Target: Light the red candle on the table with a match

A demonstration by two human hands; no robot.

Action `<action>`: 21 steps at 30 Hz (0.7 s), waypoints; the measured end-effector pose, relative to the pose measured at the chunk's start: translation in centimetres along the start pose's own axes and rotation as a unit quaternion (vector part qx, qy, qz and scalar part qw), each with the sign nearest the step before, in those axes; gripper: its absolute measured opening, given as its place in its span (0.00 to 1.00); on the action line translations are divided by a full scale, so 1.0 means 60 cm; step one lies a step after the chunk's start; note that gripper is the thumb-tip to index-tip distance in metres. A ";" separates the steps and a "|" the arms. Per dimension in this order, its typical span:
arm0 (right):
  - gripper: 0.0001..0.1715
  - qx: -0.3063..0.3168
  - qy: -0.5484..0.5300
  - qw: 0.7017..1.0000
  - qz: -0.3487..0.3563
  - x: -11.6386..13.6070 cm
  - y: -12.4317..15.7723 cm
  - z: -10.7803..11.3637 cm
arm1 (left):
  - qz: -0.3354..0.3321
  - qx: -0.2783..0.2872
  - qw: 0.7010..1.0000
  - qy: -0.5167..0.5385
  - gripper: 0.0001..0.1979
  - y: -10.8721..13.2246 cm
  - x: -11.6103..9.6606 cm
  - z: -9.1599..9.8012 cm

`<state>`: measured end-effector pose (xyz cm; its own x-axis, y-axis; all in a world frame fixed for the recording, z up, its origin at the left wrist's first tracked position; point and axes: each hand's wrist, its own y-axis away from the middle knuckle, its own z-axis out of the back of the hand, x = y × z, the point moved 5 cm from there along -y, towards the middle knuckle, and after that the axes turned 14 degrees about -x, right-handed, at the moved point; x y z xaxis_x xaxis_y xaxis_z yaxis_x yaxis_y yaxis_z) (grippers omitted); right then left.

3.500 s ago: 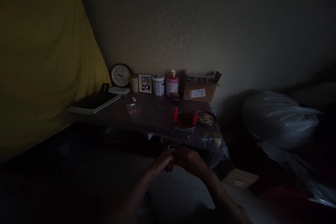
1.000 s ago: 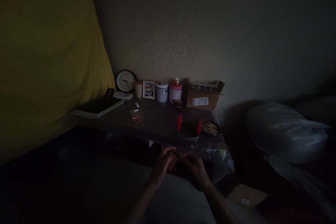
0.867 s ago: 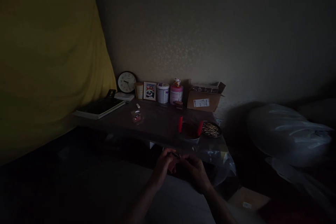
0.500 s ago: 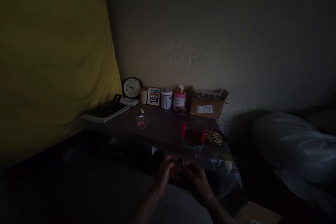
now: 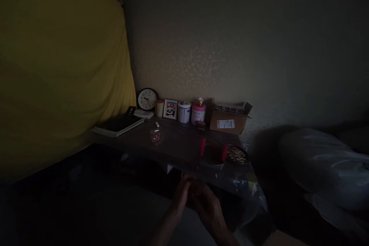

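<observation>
Lower centre of the frame, left hand [image 5: 182,196] and right hand [image 5: 209,203] brought together, fingers meeting, just in front of the near edge of the table [image 5: 181,142]. Very dark; can't tell if either one is clamped on something, as any small item between the fingers is lost in shadow. Nearest things sit right of centre, above and to the right of the hands, untouched: round dish [image 5: 216,166] with two red uprights [image 5: 202,147], then, just beside it, a plate [image 5: 247,158] of short pale sticks [image 5: 236,154]. Clear plastic sheet [image 5: 256,196] hangs off the table edge, lower right. Small packet [image 5: 155,136] lies left of centre.

Step in hand, my read: fine two-handed finger work. To do it well, left hand acts as steady support, right fingers make the small moves, light pressure, wrists quiet. Parting the fingers slightly would expose the contact point. Better over the tabletop than at its edge, since a dropped bit could vanish in the dark below. Watch the right forearm against the plastic; might snag.
</observation>
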<state>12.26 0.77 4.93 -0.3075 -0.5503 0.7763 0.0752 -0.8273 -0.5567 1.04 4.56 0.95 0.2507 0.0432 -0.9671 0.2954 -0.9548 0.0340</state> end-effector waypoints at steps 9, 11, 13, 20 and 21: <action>0.14 -0.051 0.012 0.995 -0.082 -0.022 -0.013 0.032 | -0.021 0.047 0.998 0.023 0.13 0.006 -0.011 -0.007; 0.15 -0.066 -0.013 0.991 -0.114 -0.029 -0.018 0.041 | -0.007 0.082 0.996 0.029 0.17 0.009 -0.013 -0.012; 0.16 -0.076 -0.046 0.987 -0.136 -0.035 -0.022 0.047 | 0.006 0.109 0.994 0.023 0.19 0.015 -0.020 -0.017; 0.14 -0.113 -0.220 0.934 -0.259 -0.063 -0.026 0.058 | 0.003 0.147 0.989 0.018 0.16 0.031 -0.040 -0.025; 0.13 -0.119 -0.246 0.923 -0.269 -0.065 -0.026 0.059 | 0.010 0.150 0.988 0.032 0.16 0.031 -0.039 -0.026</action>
<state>16.71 3.83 3.82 0.2336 -0.0998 0.9672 -0.1912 -0.9800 -0.0549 2.44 3.13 3.66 0.3152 0.0323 -0.9485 0.0059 -0.9995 -0.0321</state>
